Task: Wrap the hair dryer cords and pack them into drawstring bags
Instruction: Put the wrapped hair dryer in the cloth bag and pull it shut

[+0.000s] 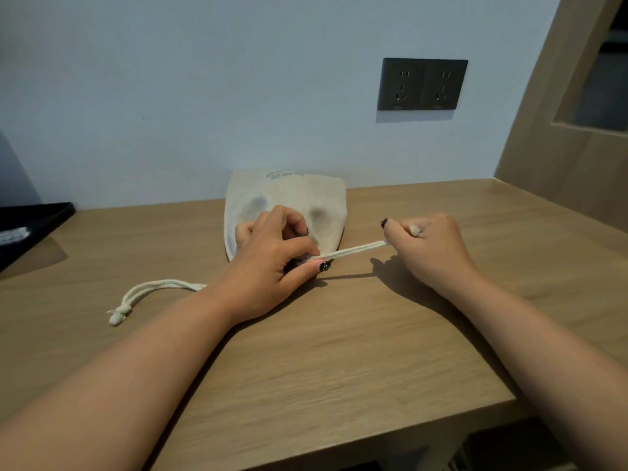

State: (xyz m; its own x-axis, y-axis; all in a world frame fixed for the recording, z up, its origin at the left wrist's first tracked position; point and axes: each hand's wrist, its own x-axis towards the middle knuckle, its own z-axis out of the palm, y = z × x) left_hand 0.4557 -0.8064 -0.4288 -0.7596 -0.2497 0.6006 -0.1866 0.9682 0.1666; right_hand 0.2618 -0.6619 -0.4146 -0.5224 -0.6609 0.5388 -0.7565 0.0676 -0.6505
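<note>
A cream drawstring bag (289, 195) lies on the wooden table (339, 351) against the wall, bulging, with dark shapes showing faintly through the cloth. My left hand (272, 256) grips the gathered mouth of the bag at its near end. My right hand (431, 246) holds the right drawstring (356, 250), which runs taut from the bag's mouth to my fist, its knotted end sticking out between my fingers. The left drawstring (149, 290) lies slack on the table, looped and knotted. The hair dryer itself is hidden inside the bag.
A dark double wall socket (421, 83) sits above the table at the right. A black tray (30, 226) rests at the table's left edge. A wooden panel (560, 147) stands at the right. The table's front edge runs close to me.
</note>
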